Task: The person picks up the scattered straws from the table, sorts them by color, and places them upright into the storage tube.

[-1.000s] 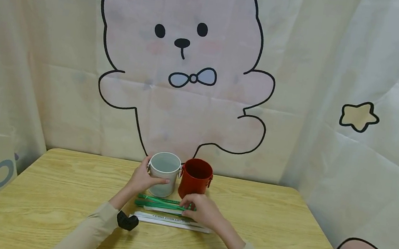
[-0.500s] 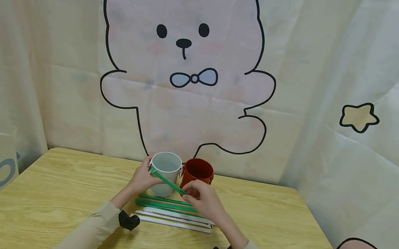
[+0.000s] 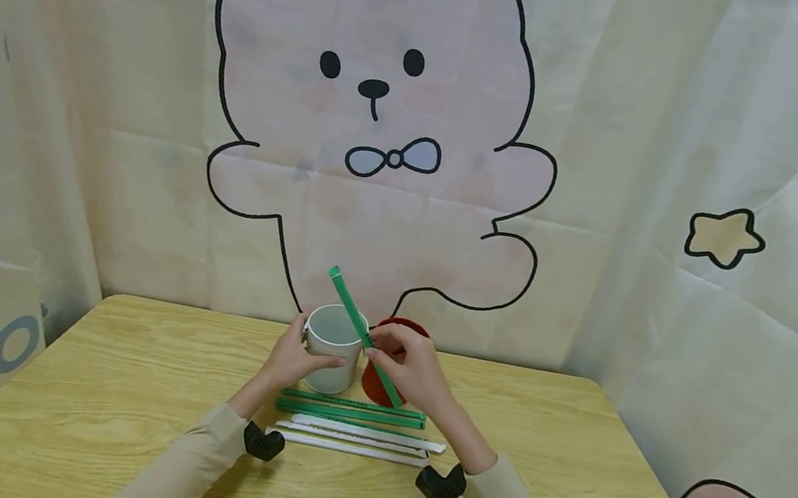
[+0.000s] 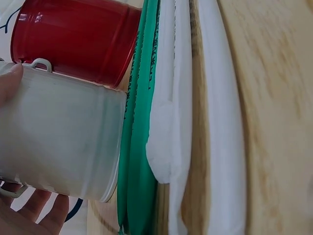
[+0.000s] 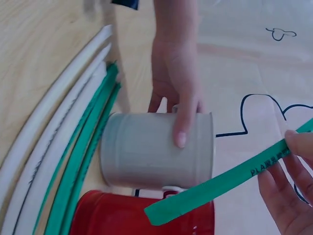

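Observation:
My left hand (image 3: 288, 362) grips a white bucket (image 3: 334, 380), its thumb across the front and its fingers around the far side. In the right wrist view the same bucket (image 5: 146, 152) has a small loop handle. My right hand (image 3: 415, 369) pinches a green wrapped straw (image 3: 346, 296) near its middle. The straw slants, its upper end above the white bucket's rim and its lower end in front of a red bucket (image 3: 375, 385). Printed letters show on the straw's wrapper (image 5: 195, 197) in the right wrist view. The red bucket stands right beside the white one, partly hidden by my right hand.
Green wrapped straws (image 3: 347, 414) lie side by side on the wooden table (image 3: 120, 414) before the buckets. Nearer to me lie several white wrapped straws (image 3: 350, 449). A curtain (image 3: 590, 291) with a cartoon bear hangs behind the table's back edge.
My right hand has picked up a green straw from the row, raised it and tilted it steeply over the buckets. My left hand has stayed on the white bucket.

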`<control>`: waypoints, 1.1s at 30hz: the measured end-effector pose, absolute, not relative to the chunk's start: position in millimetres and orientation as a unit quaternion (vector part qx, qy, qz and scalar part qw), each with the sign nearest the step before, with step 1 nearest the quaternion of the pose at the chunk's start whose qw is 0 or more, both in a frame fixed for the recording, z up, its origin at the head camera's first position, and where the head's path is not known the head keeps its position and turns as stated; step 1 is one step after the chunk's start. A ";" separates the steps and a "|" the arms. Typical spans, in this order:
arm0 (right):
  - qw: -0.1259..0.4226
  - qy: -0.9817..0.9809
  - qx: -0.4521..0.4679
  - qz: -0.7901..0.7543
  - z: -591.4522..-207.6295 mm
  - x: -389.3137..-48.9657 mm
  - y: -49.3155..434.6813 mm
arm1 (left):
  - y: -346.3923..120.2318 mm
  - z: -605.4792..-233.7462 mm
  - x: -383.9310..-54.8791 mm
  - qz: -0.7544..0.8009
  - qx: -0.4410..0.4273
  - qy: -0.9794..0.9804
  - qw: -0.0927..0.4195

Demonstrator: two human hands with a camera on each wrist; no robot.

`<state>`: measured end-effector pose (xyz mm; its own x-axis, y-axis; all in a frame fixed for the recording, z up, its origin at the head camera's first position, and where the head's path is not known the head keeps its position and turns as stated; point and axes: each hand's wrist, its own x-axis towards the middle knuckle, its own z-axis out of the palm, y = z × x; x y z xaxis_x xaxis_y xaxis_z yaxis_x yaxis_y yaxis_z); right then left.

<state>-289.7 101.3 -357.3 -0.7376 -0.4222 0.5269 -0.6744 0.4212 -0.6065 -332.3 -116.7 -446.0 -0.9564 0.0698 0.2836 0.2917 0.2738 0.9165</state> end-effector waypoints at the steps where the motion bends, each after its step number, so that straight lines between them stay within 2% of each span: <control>1: 0.153 -0.828 0.325 0.431 -354.8 -290.7 99.3 | -116.4 -445.8 -332.3 -0.592 -0.114 -0.792 0.094; 6: 0.179 -0.815 0.287 0.470 -341.6 -293.7 87.0 | -113.9 -439.0 -326.4 -0.596 -0.113 -0.789 0.098; 11: 0.222 -0.794 0.261 0.502 -315.5 -279.5 72.0 | -111.7 -426.4 -315.8 -0.605 -0.115 -0.782 0.093; 19: 0.299 -0.742 0.267 0.537 -300.4 -276.4 52.8 | -113.1 -442.5 -330.2 -0.594 -0.105 -0.792 0.097; 22: 0.297 -0.732 0.278 0.546 -303.8 -280.5 48.2 | -113.9 -445.0 -332.8 -0.595 -0.107 -0.791 0.100; 33: 0.233 -0.760 0.258 0.549 -337.1 -294.2 40.0 | -115.1 -444.9 -331.5 -0.594 -0.100 -0.793 0.095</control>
